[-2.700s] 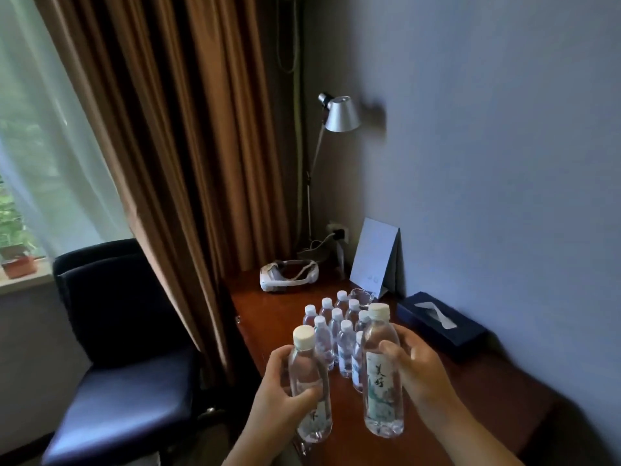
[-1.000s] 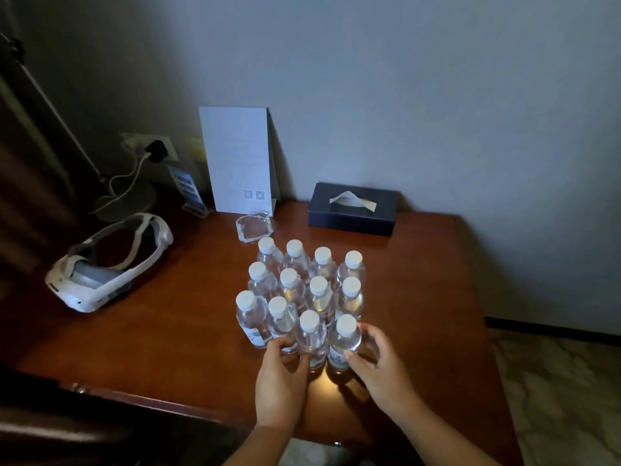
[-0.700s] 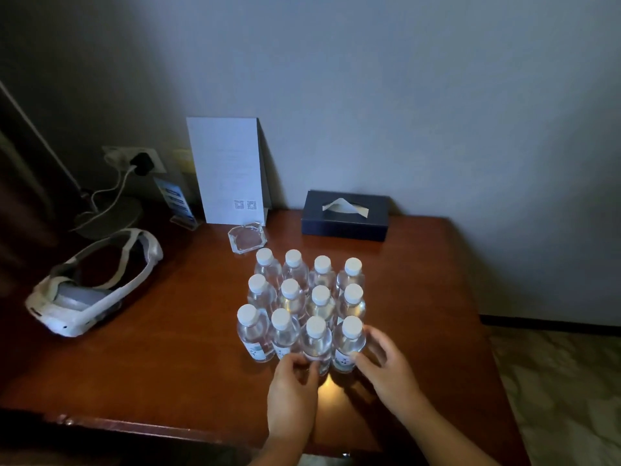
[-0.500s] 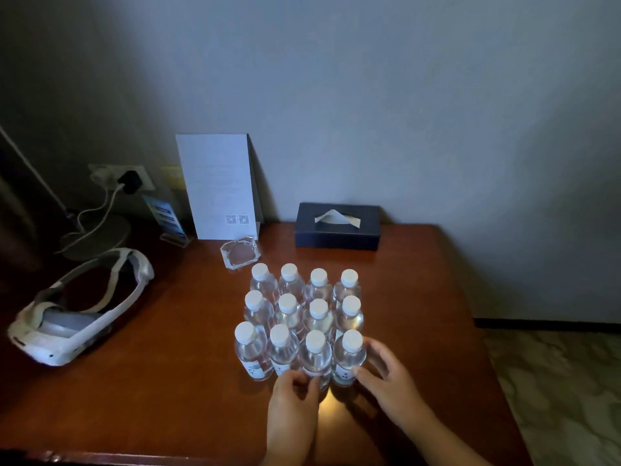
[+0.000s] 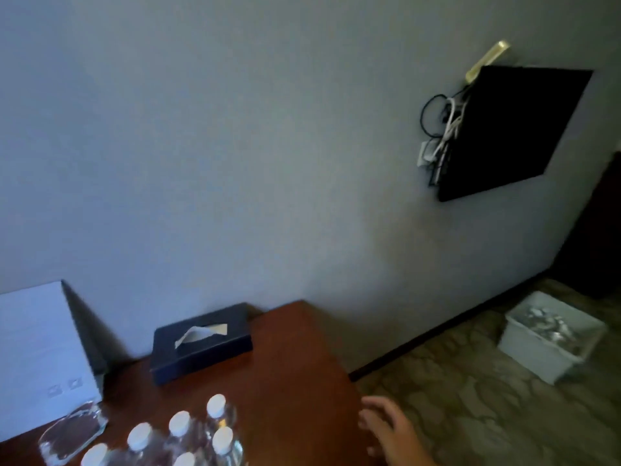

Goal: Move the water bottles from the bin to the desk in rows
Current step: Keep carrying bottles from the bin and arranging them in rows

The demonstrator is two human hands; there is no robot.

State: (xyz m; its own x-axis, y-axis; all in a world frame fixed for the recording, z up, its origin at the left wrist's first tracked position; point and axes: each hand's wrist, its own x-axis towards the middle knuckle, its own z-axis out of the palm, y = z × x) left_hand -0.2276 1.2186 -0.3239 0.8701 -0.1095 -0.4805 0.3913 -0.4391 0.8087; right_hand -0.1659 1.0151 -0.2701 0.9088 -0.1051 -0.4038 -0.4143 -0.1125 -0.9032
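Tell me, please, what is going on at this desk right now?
A person is stocking the wooden desk with water bottles, which stand capped and upright in rows at the near edge. Only the right hand shows, open and empty, beside the desk's right edge. The head camera looks toward the white bin on the carpet by the wall; it seems to hold more bottles, though blur makes this uncertain. A dark tissue box sits behind the rows.

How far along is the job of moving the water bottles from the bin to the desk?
Done: white-capped clear water bottles stand grouped on the brown wooden desk. In hand: nothing; the right hand is empty, open, beside the desk edge. Left: the white plastic bin on the floor appears to hold more, though blurred.
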